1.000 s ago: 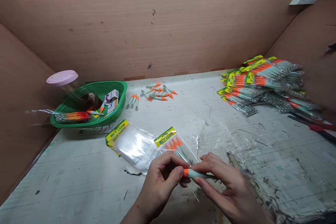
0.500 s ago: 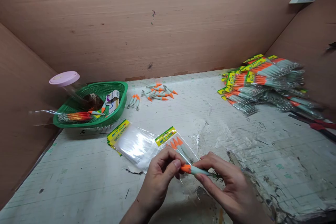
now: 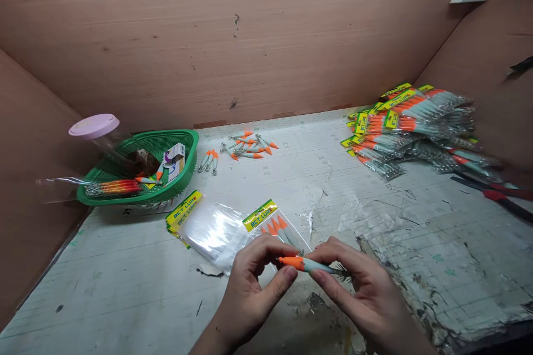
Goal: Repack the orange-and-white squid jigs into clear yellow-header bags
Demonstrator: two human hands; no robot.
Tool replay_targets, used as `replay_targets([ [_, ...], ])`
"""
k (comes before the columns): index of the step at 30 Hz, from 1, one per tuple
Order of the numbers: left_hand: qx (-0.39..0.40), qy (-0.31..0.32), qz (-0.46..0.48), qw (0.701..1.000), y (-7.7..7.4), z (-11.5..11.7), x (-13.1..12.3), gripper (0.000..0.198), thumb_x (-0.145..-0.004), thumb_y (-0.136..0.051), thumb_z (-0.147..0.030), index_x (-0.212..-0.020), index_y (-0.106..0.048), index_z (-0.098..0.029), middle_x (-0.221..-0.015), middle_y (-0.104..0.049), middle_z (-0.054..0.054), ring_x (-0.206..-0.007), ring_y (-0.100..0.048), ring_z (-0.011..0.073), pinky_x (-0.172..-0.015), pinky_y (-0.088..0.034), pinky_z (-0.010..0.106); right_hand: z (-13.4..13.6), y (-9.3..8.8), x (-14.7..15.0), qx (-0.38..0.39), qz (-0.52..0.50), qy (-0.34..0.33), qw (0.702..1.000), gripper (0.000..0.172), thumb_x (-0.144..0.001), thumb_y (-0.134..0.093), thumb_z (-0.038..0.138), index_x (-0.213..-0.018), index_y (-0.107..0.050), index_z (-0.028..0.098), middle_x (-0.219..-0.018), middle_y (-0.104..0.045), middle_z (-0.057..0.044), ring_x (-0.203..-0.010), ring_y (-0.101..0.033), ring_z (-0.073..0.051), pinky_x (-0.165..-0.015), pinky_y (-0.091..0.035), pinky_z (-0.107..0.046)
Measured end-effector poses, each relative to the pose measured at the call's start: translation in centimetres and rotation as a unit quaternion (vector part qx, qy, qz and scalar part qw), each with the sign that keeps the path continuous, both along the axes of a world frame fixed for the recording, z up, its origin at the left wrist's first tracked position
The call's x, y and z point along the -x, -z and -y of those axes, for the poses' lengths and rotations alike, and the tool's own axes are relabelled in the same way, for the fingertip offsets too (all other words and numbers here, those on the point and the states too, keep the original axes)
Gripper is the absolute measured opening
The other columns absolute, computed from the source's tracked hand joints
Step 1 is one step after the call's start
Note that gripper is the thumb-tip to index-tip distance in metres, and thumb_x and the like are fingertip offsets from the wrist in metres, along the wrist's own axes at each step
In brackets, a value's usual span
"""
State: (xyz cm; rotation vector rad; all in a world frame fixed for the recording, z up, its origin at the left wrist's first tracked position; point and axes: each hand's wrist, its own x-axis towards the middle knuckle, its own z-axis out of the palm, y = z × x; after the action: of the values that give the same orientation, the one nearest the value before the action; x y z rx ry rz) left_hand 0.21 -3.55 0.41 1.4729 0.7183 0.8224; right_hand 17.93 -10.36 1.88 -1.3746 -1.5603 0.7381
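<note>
A fishing lure [image 3: 311,265], pale green with an orange nose and hooks at its tail, lies level between my hands. My right hand [image 3: 362,288] pinches its pale body near the hooks. My left hand [image 3: 260,283] is closed loosely round the orange nose, its thumb just below and fingers behind. Beyond my hands lies a clear packet [image 3: 259,215] with a yellow-green header, several orange-nosed lures inside. Left of it is a stack of flat clear bags [image 3: 212,227] with the same headers. Loose lures [image 3: 250,147] lie farther back on the table.
A green basket [image 3: 189,163] at the left holds red-orange lures, a small box and a pink-lidded container [image 3: 95,126]. Filled lure packets [image 3: 400,127] are piled at the back right. Red-and-black pliers [image 3: 497,195] lie at the right. Wooden panels [image 3: 291,39] enclose the worn table [image 3: 137,283].
My left fingers have loosened, and the thumb has slid down off the orange nose, baring its tip. My right hand keeps its pinch. The view has shifted slightly.
</note>
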Motion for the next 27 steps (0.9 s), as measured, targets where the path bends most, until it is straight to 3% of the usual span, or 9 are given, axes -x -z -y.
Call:
replay_targets([
  [4, 0.076, -0.035, 0.028, 0.996, 0.1, 0.1, -0.3, 0.016, -0.081, -0.066, -0.032, -0.088, -0.069, -0.018, -0.077, -0.067, 0.003, -0.068, -0.06, 0.0135, -0.065, -0.049, 0.025, -0.5, 0.2, -0.4, -0.005, -0.001, 0.006, 1.0, 0.011, -0.087, -0.059, 0.028, -0.095, -0.064, 0.022, -0.085, -0.065, -0.003, -0.08, -0.062, -0.017, -0.071, -0.052, -0.026],
  [8, 0.118, -0.148, 0.082, 0.979, -0.1, 0.3, -0.8, 0.02, -0.075, -0.073, -0.036, -0.084, -0.069, -0.018, -0.07, -0.066, 0.0, -0.063, -0.059, 0.0121, -0.062, -0.05, 0.023, -2.0, 0.2, -1.4, -0.001, -0.058, -0.009, 0.998, 0.069, -0.067, -0.08, 0.038, -0.127, -0.049, 0.026, -0.118, -0.056, -0.008, -0.105, -0.057, -0.023, -0.091, -0.05, -0.035],
  [9, 0.125, -0.179, 0.099, 0.971, -0.1, 0.3, -0.9, 0.021, -0.073, -0.074, -0.036, -0.083, -0.07, -0.018, -0.068, -0.066, -0.001, -0.063, -0.059, 0.0118, -0.063, -0.05, 0.023, -2.5, 0.1, -1.6, 0.018, -0.081, -0.012, 0.996, 0.072, -0.066, -0.08, 0.039, -0.129, -0.047, 0.027, -0.119, -0.056, -0.008, -0.105, -0.057, -0.023, -0.09, -0.05, -0.035],
  [12, 0.15, -0.239, 0.142, 0.949, -0.6, 0.1, -1.3, 0.025, -0.068, -0.078, -0.039, -0.08, -0.07, -0.018, -0.065, -0.066, -0.002, -0.063, -0.06, 0.0111, -0.064, -0.049, 0.022, -4.5, -0.9, -1.7, 0.105, -0.179, -0.037, 0.978, 0.044, -0.075, -0.073, 0.037, -0.114, -0.057, 0.024, -0.097, -0.063, -0.004, -0.087, -0.061, -0.017, -0.077, -0.052, -0.029],
  [14, 0.17, -0.256, 0.156, 0.939, -1.2, -0.4, -1.6, 0.028, -0.065, -0.08, -0.039, -0.079, -0.07, -0.017, -0.066, -0.067, -0.001, -0.062, -0.06, 0.0106, -0.063, -0.049, 0.022, -5.8, -1.9, -1.2, 0.149, -0.264, -0.094, 0.948, 0.029, -0.077, -0.072, 0.035, -0.1, -0.064, 0.02, -0.083, -0.065, -0.002, -0.076, -0.06, -0.013, -0.067, -0.05, -0.023],
  [16, 0.174, -0.261, 0.162, 0.936, -2.3, -1.0, -2.0, 0.03, -0.063, -0.082, -0.039, -0.079, -0.07, -0.017, -0.068, -0.069, -0.001, -0.062, -0.061, 0.0105, -0.063, -0.049, 0.021, -7.0, -2.9, -0.5, 0.168, -0.36, -0.139, 0.907, 0.025, -0.073, -0.076, 0.034, -0.09, -0.068, 0.018, -0.076, -0.065, -0.001, -0.07, -0.057, -0.01, -0.062, -0.047, -0.02],
  [19, 0.132, -0.259, 0.18, 0.94, -4.5, -1.9, -2.9, 0.029, -0.063, -0.082, -0.039, -0.078, -0.07, -0.017, -0.069, -0.068, -0.001, -0.063, -0.061, 0.0102, -0.064, -0.049, 0.02, -8.5, -4.0, 0.5, 0.153, -0.481, -0.129, 0.854, 0.026, -0.067, -0.08, 0.035, -0.085, -0.07, 0.018, -0.073, -0.064, 0.0, -0.062, -0.054, -0.008, -0.061, -0.046, -0.02],
  [23, 0.051, -0.251, 0.178, 0.95, -7.1, -2.8, -4.3, 0.032, -0.061, -0.083, -0.042, -0.075, -0.069, -0.016, -0.066, -0.068, 0.0, -0.061, -0.061, 0.0112, -0.062, -0.051, 0.02, -9.9, -4.8, 0.3, 0.076, -0.517, -0.107, 0.846, 0.026, -0.069, -0.079, 0.037, -0.083, -0.069, 0.018, -0.072, -0.063, -0.001, -0.063, -0.054, -0.01, -0.065, -0.047, -0.023],
  [27, -0.019, -0.268, 0.188, 0.945, -7.3, -2.8, -5.5, 0.033, -0.06, -0.083, -0.043, -0.074, -0.069, -0.017, -0.064, -0.069, 0.002, -0.058, -0.062, 0.0129, -0.059, -0.052, 0.022, -10.1, -5.0, -0.6, 0.035, -0.51, -0.145, 0.847, 0.022, -0.075, -0.075, 0.036, -0.087, -0.068, 0.019, -0.078, -0.064, -0.002, -0.073, -0.057, -0.013, -0.073, -0.047, -0.025],
])
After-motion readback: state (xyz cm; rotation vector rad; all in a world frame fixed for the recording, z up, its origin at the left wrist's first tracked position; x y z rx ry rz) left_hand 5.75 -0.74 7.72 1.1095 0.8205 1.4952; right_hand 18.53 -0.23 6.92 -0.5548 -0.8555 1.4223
